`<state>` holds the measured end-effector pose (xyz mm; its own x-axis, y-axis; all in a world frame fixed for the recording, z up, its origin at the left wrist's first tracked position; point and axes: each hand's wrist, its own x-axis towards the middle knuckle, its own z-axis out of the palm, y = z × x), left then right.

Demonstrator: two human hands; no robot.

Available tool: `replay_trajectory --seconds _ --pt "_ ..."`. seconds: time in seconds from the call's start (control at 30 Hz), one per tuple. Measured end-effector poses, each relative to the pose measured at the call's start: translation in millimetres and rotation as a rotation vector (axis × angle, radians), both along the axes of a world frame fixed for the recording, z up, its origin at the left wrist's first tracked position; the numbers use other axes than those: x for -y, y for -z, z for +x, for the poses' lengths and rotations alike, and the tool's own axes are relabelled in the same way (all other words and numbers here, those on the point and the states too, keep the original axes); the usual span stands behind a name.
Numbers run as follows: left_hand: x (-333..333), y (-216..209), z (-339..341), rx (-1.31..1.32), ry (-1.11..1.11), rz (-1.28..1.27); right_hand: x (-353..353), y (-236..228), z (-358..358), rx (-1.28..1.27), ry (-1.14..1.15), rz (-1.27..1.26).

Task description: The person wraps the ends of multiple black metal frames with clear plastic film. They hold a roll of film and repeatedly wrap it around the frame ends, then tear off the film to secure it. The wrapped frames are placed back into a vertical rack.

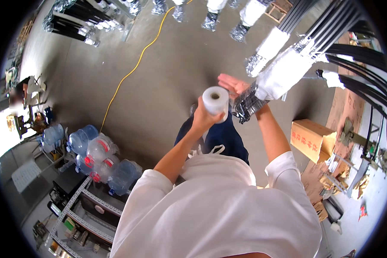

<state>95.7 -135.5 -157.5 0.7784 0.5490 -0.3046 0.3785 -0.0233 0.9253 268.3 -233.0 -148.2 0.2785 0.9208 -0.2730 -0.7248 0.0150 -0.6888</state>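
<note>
My left hand [205, 116] is wrapped around a roll of clear stretch film [219, 107], held upright with its hollow core facing up. Just to the right hangs the end of a bundle of black bars [333, 26], covered in white wrapping [286, 71] and dark, crinkled film [250, 103] at its tip. My right forearm passes beneath that tip. Beyond it, my right hand [234, 84] shows with fingers stretched out, slightly blurred, and nothing visible in them. Part of the right palm and wrist is hidden by the wrapped tip. Whether film runs from roll to bundle, I cannot tell.
More wrapped bar bundles [268, 47] stick out along the far side and right. A yellow cable [135, 69] crosses the floor. At left are several large water bottles [124, 174] beside a metal rack [79, 193]; a cardboard box [311, 139] stands right. Another person [21, 90] is far left.
</note>
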Motion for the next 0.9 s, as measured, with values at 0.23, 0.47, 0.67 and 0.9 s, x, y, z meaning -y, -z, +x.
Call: replay_trajectory --seconds 0.23,0.47,0.67,0.9 --pt "12.7 -37.9 -65.2 0.106 0.267 -0.043 8.9 3.0 11.6 -0.226 -0.191 0.056" --pt "13.1 -68.1 -50.4 0.145 0.467 -0.14 114.8 -55.9 -56.5 0.517 0.42 -0.637" --pt "32.1 -77.5 -34.9 0.148 0.569 -0.443 79.2 -113.5 -131.7 0.884 0.189 -0.463" --pt "-13.4 -60.5 1.5 0.29 1.008 -0.725 92.5 -99.0 -129.0 0.518 0.305 -0.551"
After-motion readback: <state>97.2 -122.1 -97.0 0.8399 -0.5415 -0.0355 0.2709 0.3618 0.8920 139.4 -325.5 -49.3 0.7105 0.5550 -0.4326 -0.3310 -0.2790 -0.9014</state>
